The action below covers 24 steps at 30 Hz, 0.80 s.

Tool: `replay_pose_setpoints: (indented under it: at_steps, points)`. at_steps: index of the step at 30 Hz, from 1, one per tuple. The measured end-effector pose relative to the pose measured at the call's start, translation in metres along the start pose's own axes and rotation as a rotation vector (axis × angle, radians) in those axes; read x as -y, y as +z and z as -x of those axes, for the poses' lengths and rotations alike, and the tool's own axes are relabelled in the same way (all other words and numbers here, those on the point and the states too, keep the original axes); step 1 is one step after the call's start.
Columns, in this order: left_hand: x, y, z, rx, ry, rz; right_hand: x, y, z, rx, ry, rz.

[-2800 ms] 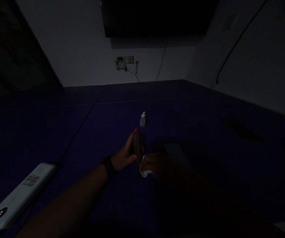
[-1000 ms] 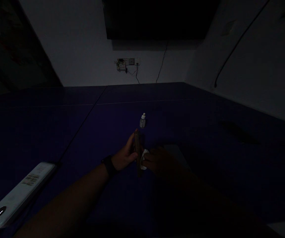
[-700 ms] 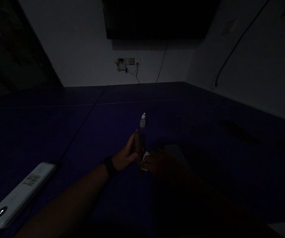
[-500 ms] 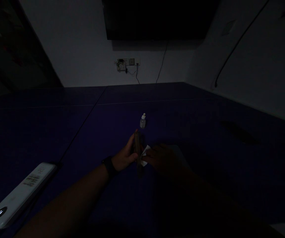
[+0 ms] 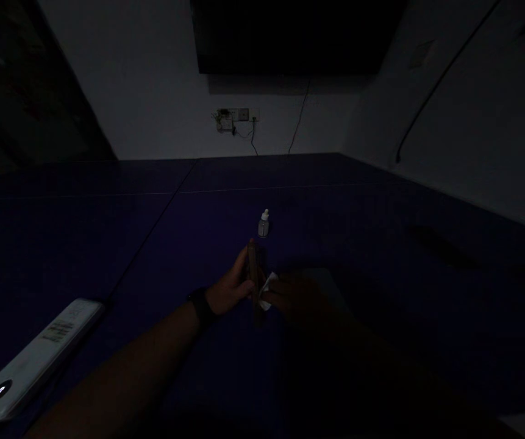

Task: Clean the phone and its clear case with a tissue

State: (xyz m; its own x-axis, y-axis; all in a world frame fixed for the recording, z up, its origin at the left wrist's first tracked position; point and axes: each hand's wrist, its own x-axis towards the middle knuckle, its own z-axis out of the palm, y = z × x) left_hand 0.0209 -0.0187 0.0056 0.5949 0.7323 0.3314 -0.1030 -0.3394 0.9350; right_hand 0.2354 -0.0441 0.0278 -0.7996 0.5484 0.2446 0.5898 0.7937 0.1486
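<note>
My left hand (image 5: 232,289), with a dark band at its wrist, is wrapped round a slim, flat, brownish object (image 5: 253,274) held upright and seen edge-on. Its broad faces are turned away, so the kind does not show. On its right side a crumpled white tissue (image 5: 269,292) is pinched in the fingers of my right hand (image 5: 296,296). The tissue lies close against the object; whether it touches is too dark to tell. Just beyond stands a small clear dropper bottle (image 5: 263,227) with a white top.
A long white power strip (image 5: 38,356) with a lit round display lies at the left on the dark blue surface (image 5: 189,238). Right of my hands is a flat greyish item (image 5: 328,283). A dark flat shape (image 5: 440,244) lies further right. Sockets (image 5: 237,116) and a screen (image 5: 299,36) are on the wall.
My right hand and the tissue have shifted slightly downward along the flat object. The left hand keeps its hold, and the bottle stands where it was.
</note>
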Motion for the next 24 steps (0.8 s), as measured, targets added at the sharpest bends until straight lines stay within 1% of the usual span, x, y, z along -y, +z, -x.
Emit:
replay_pose_setpoints:
  at_steps: [3, 5, 9, 11, 13, 15, 17, 21, 22, 24]
  points:
    - [0.001, 0.001, 0.0, -0.003, -0.01, 0.035, 0.001, 0.005, 0.003, 0.058, -0.05, -0.047]
    - [0.0, 0.001, 0.0, 0.003, -0.013, 0.041, 0.0, 0.007, 0.004, 0.067, -0.075, -0.064]
    - [-0.003, 0.001, 0.001, 0.004, -0.02, 0.004, -0.003, 0.007, 0.001, 0.031, -0.014, -0.061]
    - [-0.003, 0.001, 0.001, 0.002, -0.031, 0.013, -0.003, 0.008, 0.0, 0.062, 0.003, -0.085]
    - [-0.002, 0.002, 0.001, -0.001, -0.035, 0.047, -0.001, 0.011, 0.0, 0.115, -0.021, -0.128]
    - [-0.001, 0.002, 0.001, 0.003, -0.03, 0.07, -0.001, 0.013, 0.002, 0.14, -0.062, -0.156]
    - [0.0, 0.002, 0.001, 0.006, -0.014, 0.056, -0.004, 0.015, 0.004, 0.094, -0.073, -0.137]
    - [-0.001, 0.0, 0.0, 0.017, -0.007, -0.016, -0.016, 0.014, 0.003, -0.109, 0.002, -0.015]
    - [-0.001, 0.0, 0.0, 0.018, -0.013, -0.022, -0.018, 0.013, 0.002, -0.134, 0.007, 0.001]
    - [-0.001, 0.0, 0.001, 0.018, -0.02, -0.015, -0.018, 0.013, 0.0, -0.131, -0.002, 0.007]
